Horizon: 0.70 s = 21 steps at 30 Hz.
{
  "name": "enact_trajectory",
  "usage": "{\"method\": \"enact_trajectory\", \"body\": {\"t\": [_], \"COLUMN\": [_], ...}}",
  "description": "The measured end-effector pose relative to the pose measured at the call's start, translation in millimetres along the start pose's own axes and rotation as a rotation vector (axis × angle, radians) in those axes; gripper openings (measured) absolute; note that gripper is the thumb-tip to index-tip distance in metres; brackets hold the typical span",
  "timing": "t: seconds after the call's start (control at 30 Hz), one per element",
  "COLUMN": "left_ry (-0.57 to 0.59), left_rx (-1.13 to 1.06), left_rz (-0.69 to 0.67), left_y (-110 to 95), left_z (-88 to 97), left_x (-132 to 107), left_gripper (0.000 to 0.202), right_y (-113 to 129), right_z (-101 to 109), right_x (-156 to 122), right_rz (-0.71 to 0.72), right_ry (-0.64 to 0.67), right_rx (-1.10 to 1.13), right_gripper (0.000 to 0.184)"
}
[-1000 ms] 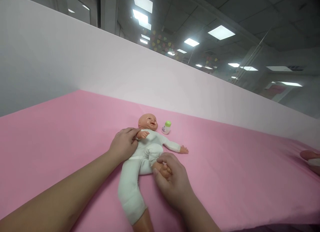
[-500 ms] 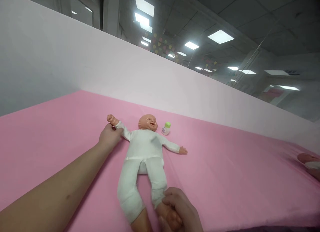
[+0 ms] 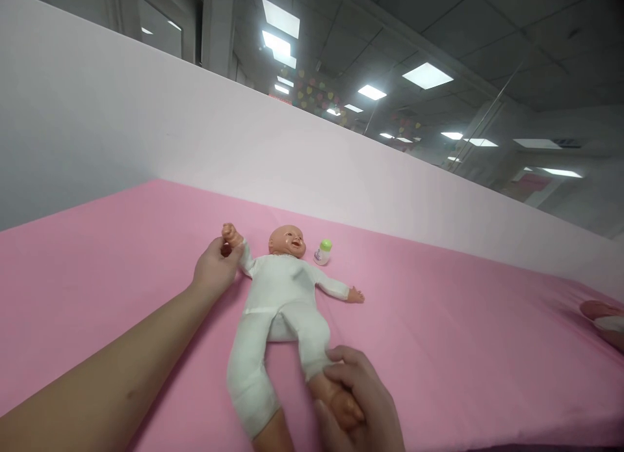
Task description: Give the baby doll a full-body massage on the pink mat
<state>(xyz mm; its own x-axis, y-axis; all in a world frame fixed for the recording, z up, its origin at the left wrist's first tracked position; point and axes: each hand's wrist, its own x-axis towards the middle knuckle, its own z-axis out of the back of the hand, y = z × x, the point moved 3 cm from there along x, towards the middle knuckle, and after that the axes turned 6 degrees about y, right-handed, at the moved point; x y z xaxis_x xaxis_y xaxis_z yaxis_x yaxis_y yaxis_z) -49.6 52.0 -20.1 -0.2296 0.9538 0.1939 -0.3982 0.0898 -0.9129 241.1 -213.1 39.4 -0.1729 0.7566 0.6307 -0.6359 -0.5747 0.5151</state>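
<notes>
On its back on the pink sheet lies a baby doll [image 3: 280,286] in a white long-sleeved outfit, head toward the wall and legs toward me. My left hand [image 3: 217,266] is closed around the doll's forearm at the left, near its wrist, with the doll's fist showing above my fingers. My right hand [image 3: 363,400] wraps the doll's lower leg and foot on the right, the palm at the outer side. The doll's other leg rests straight on the sheet, its foot cut off by the lower edge. Its right-side arm lies stretched out, untouched.
Beside the doll's head stands a small baby bottle [image 3: 322,252] with a green cap. The pink sheet [image 3: 463,335] runs up to a low white wall [image 3: 312,159]. At the far right edge, part of another doll [image 3: 604,319] shows. Clear panels rise above the wall.
My left hand has drawn the doll's forearm slightly inward and up. My right hand has raised the doll's lower leg a little and shifted it to the right.
</notes>
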Motion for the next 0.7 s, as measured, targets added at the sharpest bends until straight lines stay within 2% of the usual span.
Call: {"method": "enact_trajectory", "body": {"t": [0.07,0.2,0.27,0.37,0.47,0.57,0.7], "left_ry": [0.062,0.215,0.264,0.302,0.315,0.334,0.313], "left_rx": [0.046,0.229,0.305,0.35,0.372,0.366,0.388], "left_rz": [-0.111,-0.343,-0.435,-0.48,-0.47,-0.468,-0.498], "left_y": [-16.9,-46.6,-53.9,-55.3,-54.0,-56.5,-62.5], "left_z": [-2.7,-14.0,-20.4,-26.5,-27.1,-25.3,-22.0], "left_x": [-11.4,-35.1,-42.5,-45.8,-45.0,-46.7,-53.2], "left_gripper": [0.044,0.041,0.038,0.038,0.04,0.039,0.044], "right_y": [0.3,-10.5,-21.9,-41.3,-54.1,-55.7,-40.2], "right_z": [-0.3,-8.0,-15.3,-26.5,-30.4,-20.0,3.8], "right_x": [19.6,57.7,72.7,86.0,84.9,73.2,60.8], "right_rz": [0.039,-0.003,-0.023,-0.062,-0.097,-0.103,0.03], "right_ry": [0.001,0.002,0.024,0.05,0.039,-0.035,-0.061], "right_rx": [-0.046,-0.065,-0.065,-0.076,-0.077,-0.065,0.008], "right_gripper": [0.02,0.016,0.018,0.021,0.022,0.022,0.017]}}
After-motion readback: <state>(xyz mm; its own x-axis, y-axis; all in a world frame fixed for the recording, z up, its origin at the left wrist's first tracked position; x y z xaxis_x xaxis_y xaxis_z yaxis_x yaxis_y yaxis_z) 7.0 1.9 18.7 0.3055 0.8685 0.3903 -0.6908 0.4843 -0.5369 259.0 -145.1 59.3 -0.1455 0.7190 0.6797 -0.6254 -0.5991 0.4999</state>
